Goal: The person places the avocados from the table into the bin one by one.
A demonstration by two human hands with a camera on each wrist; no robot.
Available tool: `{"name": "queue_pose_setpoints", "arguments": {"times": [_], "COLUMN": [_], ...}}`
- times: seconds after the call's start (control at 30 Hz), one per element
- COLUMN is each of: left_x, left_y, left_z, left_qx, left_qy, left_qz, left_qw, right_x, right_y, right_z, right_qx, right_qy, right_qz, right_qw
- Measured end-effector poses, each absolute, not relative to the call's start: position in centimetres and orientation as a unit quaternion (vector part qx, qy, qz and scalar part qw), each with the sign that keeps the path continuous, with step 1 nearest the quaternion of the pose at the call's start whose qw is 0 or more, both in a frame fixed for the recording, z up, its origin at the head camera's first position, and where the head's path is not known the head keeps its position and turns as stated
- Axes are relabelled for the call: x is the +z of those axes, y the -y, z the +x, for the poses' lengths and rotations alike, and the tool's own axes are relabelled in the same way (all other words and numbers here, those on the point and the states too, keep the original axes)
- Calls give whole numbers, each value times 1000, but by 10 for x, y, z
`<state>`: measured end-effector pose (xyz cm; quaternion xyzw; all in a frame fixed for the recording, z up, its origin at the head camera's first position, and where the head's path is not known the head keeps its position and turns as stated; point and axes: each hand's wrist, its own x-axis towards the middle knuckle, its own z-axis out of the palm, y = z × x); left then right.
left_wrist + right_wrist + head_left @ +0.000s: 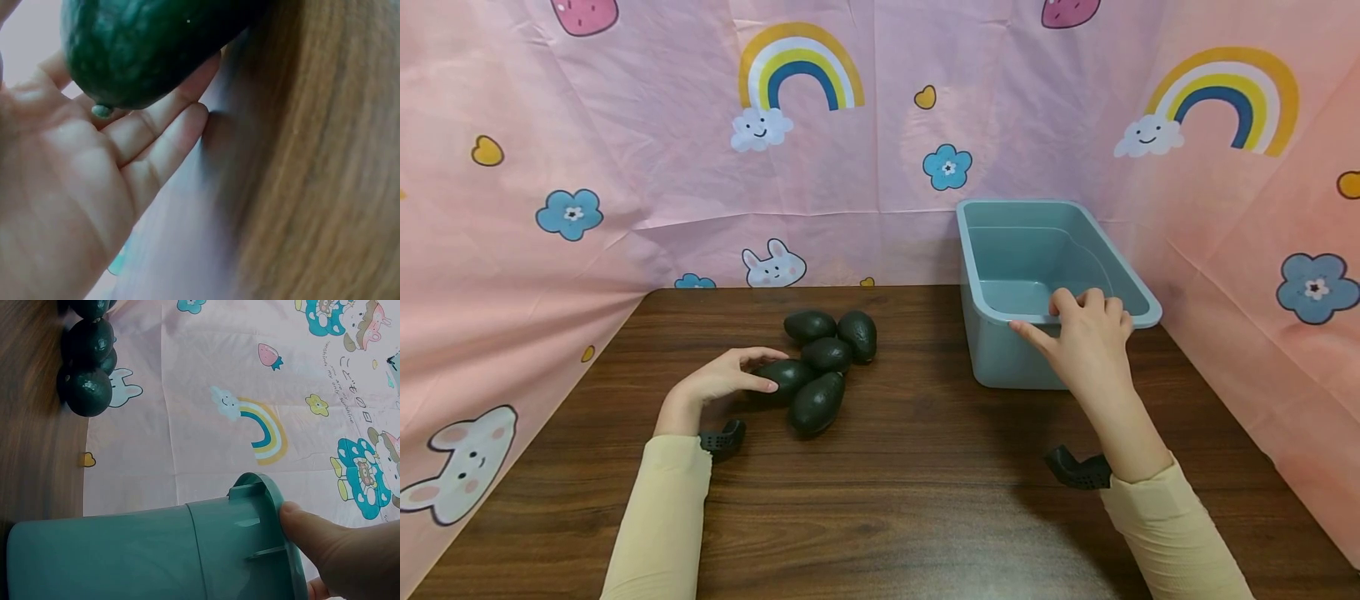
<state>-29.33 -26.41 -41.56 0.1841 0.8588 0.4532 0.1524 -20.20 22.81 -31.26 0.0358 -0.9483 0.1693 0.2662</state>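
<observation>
Several dark green avocados lie bunched on the table, left of centre in the head view. My left hand [726, 377] holds the leftmost avocado [787, 379], its thumb on the near side and fingers on the far side. Seen from the left wrist, that avocado [144, 50] lies against the fingers, its stem end towards the palm. The nearest other avocado [817, 404] sits just right of it. Over at the right, my right hand [1092, 346] grips the near rim of a blue-green plastic bin [1011, 354], thumb along the rim and fingers bent over it.
The bin stands upright at the back right of the brown wooden table [880, 500], its inside bare. A pink printed cloth [880, 150] hangs behind the table and along both sides. Black wrist mounts [1078, 468] sit at both sleeve cuffs.
</observation>
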Motion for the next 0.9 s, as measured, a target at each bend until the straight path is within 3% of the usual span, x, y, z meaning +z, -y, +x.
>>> {"name": "queue_pose_setpoints", "arguments": {"times": [0.9], "left_x": [-407], "left_y": [264], "left_z": [-293], "left_qx": [462], "left_qy": [-860], "left_qz": [197], "left_qw": [93], "right_x": [-315], "right_y": [-229], "right_z": [-204], "right_qx": [165], "right_qy": [948], "right_qz": [37], "right_qw": [269]}}
